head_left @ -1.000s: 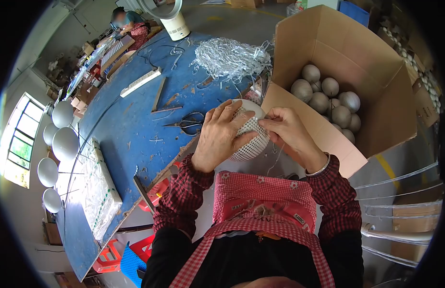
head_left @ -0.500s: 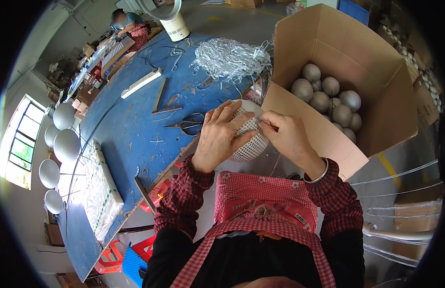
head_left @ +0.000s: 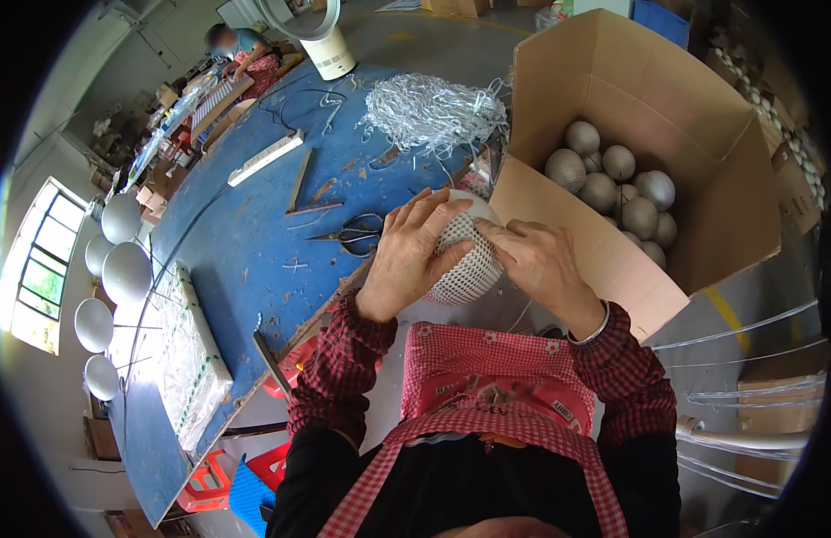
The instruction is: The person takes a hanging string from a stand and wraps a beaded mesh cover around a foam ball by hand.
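Note:
A white ball [head_left: 465, 271], its lower part covered with rows of silvery beaded trim, is held above my lap near the table edge. My left hand [head_left: 417, 247] wraps its far left side, fingers over the top and thumb across the beaded rows. On the right, my right hand [head_left: 543, 267] presses its index finger against the ball where bare white meets beads, the other fingers curled. A thin strand [head_left: 522, 316] hangs below that hand; its upper end is hidden. Black-handled scissors [head_left: 354, 235] lie on the blue table [head_left: 254, 233] left of the ball.
A large cardboard box [head_left: 595, 242] with several silvery balls [head_left: 640, 215] stands at right. A heap of silvery strands [head_left: 433, 109], a power strip [head_left: 266, 157] and a white fan base [head_left: 328, 56] sit on the table. White balls on rods [head_left: 127, 273] stand left. Another person [head_left: 245, 58] works far back.
My right hand has shifted from a pinch at the ball's upper right to pressing its index finger down on the surface. The left hand's grip stays nearly the same.

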A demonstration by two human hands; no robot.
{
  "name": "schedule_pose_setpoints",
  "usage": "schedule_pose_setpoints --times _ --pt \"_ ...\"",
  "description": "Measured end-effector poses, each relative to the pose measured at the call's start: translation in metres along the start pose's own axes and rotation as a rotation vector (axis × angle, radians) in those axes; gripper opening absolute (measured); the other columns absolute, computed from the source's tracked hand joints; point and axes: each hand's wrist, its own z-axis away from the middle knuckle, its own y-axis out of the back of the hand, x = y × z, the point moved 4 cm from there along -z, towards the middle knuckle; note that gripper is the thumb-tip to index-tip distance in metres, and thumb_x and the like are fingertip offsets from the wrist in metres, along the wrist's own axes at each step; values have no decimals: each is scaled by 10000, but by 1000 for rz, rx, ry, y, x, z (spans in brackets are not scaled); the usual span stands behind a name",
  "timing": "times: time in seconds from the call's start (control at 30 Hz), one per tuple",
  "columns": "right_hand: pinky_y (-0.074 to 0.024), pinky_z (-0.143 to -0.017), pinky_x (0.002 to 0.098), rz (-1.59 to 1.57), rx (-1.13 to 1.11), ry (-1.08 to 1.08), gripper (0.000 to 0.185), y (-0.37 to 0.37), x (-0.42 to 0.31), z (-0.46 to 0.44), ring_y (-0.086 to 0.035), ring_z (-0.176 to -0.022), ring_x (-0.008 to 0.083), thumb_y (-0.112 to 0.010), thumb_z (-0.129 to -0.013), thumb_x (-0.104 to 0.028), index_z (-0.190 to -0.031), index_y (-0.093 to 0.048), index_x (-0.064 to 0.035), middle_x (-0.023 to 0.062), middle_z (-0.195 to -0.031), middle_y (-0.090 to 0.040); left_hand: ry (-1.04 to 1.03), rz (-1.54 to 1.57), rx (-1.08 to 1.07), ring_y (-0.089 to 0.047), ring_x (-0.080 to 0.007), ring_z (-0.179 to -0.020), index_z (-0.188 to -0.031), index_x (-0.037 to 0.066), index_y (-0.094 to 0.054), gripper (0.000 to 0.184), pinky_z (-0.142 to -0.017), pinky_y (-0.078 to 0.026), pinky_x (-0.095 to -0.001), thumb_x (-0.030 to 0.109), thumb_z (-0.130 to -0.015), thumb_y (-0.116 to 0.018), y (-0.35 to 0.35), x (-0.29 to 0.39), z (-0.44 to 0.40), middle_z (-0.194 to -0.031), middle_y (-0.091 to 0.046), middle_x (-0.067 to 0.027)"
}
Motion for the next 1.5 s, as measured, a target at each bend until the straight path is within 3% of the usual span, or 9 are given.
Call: schedule_pose_setpoints --times 0.17,0.43,0.53,0.67,0.97,1.1,1.2,1.37,1.5 --pt "-454 -489 325 52 10 14 208 -15 -30 8 -589 -562 228 -612 -738 -84 -944 -638 -76 95 -696 -601 -37 -20 -63 -456 -343 -1120 -1080 105 -573 346 -931 -339 -422 269 -781 -632 15 -14 25 -1189 -499 -167" --pt "-412 -446 282 -69 24 -336 73 -18 -13 34 -539 -466 176 -574 -794 -75 -828 -571 -11 76 -587 -552 -42 65 -15 -449 -361 -1111 -1133 150 -552 382 -905 -352 -431 308 -791 -617 15 -26 30 -1183 -487 -167" --pt "-358 -424 218 -944 -61 -670 105 -22 -10 42 -489 -441 91 -551 -839 -93 -807 -577 4 15 -549 -535 -59 6 -41 -448 -356 -1114 -1133 148 -555 387 -909 -348 -430 306 -786 -623 21 -17 29 -1179 -490 -162" --pt "-317 -427 194 -1068 -55 -756 173 -14 -7 45 -458 -459 42 -531 -865 -136 -786 -578 11 -21 -546 -486 -28 26 -59 -433 -341 -1141 -1127 126 -560 417 -928 -343 -427 287 -754 -653 24 -14 28 -1190 -490 -148" --pt "-320 -436 170 -623 85 -578 158 -23 -8 51 -455 -457 43 -541 -852 -107 -751 -578 8 -8 -535 -510 -18 28 -27 -436 -326 -1142 -1071 125 -590 358 -928 -347 -425 259 -747 -660 24 -18 31 -1192 -498 -123" --pt "-311 -434 172 -310 -121 -606 159 -24 -7 51 -443 -457 40 -532 -855 -98 -745 -572 9 -8 -534 -501 -76 -115 -14 -442 -320 -1136 -1052 136 -600 317 -917 -351 -424 244 -758 -650 27 -7 34 -1189 -501 -116" --pt "-294 -422 180 -1045 153 -732 186 -6 -20 48 -417 -448 35 -513 -869 -112 -739 -570 7 -25 -525 -473 -79 -165 -19 -443 -319 -1134 -1049 142 -601 303 -912 -352 -424 238 -764 -643 25 -1 35 -1188 -502 -113" --pt "-282 -416 189 -980 100 -639 173 -2 -29 52 -402 -445 29 -533 -870 -125 -767 -580 6 -30 -519 -458 -38 -139 -7 -436 -335 -1141 -1044 139 -604 280 -923 -344 -427 226 -779 -628 28 -6 35 -1192 -500 -119" --pt "-271 -417 178 -1096 93 -775 164 -8 -20 58 -394 -450 18 -543 -864 -125 -769 -585 2 -32 -530 -459 -26 -66 -5 -422 -352 -1156 -1047 131 -602 272 -939 -331 -431 219 -790 -619 29 -10 36 -1201 -492 -138"
